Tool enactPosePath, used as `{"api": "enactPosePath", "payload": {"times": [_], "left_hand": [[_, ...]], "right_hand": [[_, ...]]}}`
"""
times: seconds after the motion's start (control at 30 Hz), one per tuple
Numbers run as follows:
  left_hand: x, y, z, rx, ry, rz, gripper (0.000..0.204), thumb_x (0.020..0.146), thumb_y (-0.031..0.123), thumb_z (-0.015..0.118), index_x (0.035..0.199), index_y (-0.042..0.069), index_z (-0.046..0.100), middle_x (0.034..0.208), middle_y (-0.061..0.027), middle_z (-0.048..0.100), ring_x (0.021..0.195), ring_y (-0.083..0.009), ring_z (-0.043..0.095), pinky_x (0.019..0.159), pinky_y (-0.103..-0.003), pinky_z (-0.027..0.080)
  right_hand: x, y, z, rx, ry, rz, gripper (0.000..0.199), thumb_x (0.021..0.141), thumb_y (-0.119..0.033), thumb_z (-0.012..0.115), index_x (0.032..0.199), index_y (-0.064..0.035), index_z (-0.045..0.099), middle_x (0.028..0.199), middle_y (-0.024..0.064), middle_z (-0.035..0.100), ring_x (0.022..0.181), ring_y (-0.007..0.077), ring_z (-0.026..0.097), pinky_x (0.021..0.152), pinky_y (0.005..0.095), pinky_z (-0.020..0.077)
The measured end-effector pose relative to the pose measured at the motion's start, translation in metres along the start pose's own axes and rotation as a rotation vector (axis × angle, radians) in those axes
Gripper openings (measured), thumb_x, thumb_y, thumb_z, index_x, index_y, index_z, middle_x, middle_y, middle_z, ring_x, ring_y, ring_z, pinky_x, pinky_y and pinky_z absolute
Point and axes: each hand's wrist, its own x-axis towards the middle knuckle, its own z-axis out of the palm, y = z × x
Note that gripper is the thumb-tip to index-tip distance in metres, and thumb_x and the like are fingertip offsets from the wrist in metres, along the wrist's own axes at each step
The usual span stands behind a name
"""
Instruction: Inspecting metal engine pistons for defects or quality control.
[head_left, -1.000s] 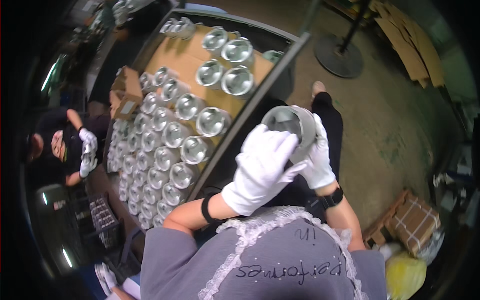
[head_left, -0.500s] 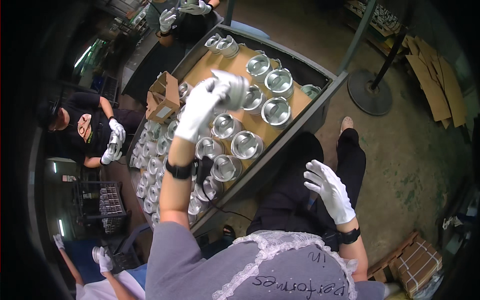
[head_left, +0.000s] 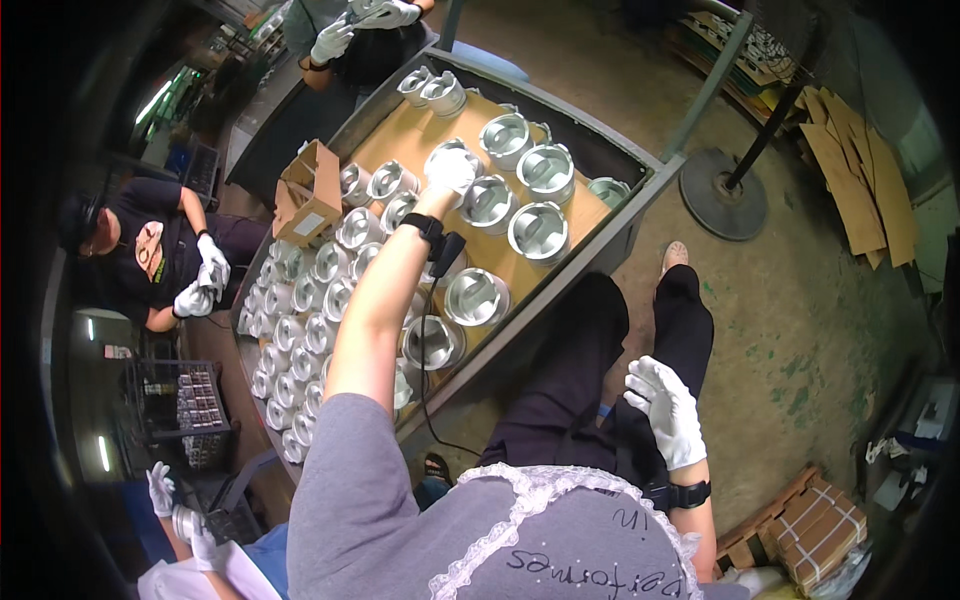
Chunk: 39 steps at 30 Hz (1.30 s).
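Black lettering [head_left: 600, 573] runs upside down across the grey shirt [head_left: 570, 530] at five o'clock. At ten o'clock, the white label [head_left: 311, 224] on the brown box [head_left: 300, 210] is too small to read.

We see pistons [head_left: 476, 297] of silvery bare metal, smooth and glossy inside their mouths, duller on the outer walls. Under them we find matt brown cardboard [head_left: 400, 138], and the box [head_left: 308, 195] looks like the same dry paper stuff. The rim [head_left: 590, 248] appears to be dark painted metal, dull and scuffed. The gloves [head_left: 668, 410] are soft white cloth, the shirt [head_left: 350, 470] matt grey knit trimmed with open-work lace [head_left: 520, 495], the trousers [head_left: 560, 370] plain black fabric. We take the floor [head_left: 780, 350] for rough, stained concrete.
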Motion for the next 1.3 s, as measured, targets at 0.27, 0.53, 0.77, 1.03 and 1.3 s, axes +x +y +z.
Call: {"api": "enactPosePath", "payload": {"times": [0.27, 0.53, 0.77, 1.03, 1.3], "left_hand": [[-0.065, 0.028, -0.086, -0.226, 0.116, 0.057, 0.03, 0.092, 0.032, 0.054, 0.093, 0.006, 0.069, 0.087, -0.0194, 0.067, 0.085, -0.0386, 0.064, 0.077, -0.046, 0.05], [-0.226, 0.082, -0.095, -0.207, -0.22, 0.025, 0.023, 0.088, 0.03, 0.061, 0.088, 0.009, 0.071, 0.087, -0.0145, 0.068, 0.082, -0.0353, 0.065, 0.072, -0.045, 0.051], [-0.226, 0.076, -0.048, -0.286, -0.374, -0.012, 0.028, 0.087, 0.03, 0.059, 0.09, 0.005, 0.071, 0.091, -0.0192, 0.068, 0.092, -0.0357, 0.065, 0.083, -0.046, 0.051], [-0.233, 0.075, -0.1, -0.361, -0.262, 0.038, 0.028, 0.088, 0.032, 0.058, 0.094, 0.008, 0.069, 0.094, -0.018, 0.067, 0.088, -0.0379, 0.064, 0.079, -0.047, 0.05], [-0.263, 0.102, -0.166, -0.633, 0.007, -0.245, 0.025, 0.092, 0.03, 0.056, 0.107, 0.012, 0.065, 0.087, -0.0132, 0.066, 0.077, -0.0329, 0.066, 0.07, -0.045, 0.052]], "right_hand": [[0.008, 0.003, 0.004, 0.026, -0.059, 0.01, 0.042, 0.096, -0.032, 0.055, 0.126, -0.0023, 0.057, 0.122, 0.0127, 0.063, 0.106, 0.024, 0.063, 0.092, 0.0378, 0.0486], [0.009, 0.009, 0.007, -0.019, -0.142, 0.023, 0.042, 0.096, -0.032, 0.055, 0.126, -0.0027, 0.058, 0.122, 0.0135, 0.064, 0.107, 0.0251, 0.063, 0.092, 0.0386, 0.0482], [0.003, 0.01, 0.004, -0.008, -0.167, -0.016, 0.043, 0.096, -0.032, 0.055, 0.127, -0.0022, 0.058, 0.121, 0.014, 0.065, 0.107, 0.0256, 0.063, 0.092, 0.0392, 0.0483], [0.004, 0.009, 0.01, -0.044, -0.129, 0.031, 0.042, 0.097, -0.031, 0.053, 0.129, -0.0042, 0.057, 0.119, 0.0105, 0.065, 0.103, 0.0226, 0.064, 0.091, 0.0371, 0.0495], [0.016, 0.024, 0.001, -0.07, -0.249, 0.066, 0.045, 0.099, -0.033, 0.05, 0.133, -0.0043, 0.053, 0.126, 0.0115, 0.061, 0.109, 0.0258, 0.061, 0.093, 0.0399, 0.0488]]}}
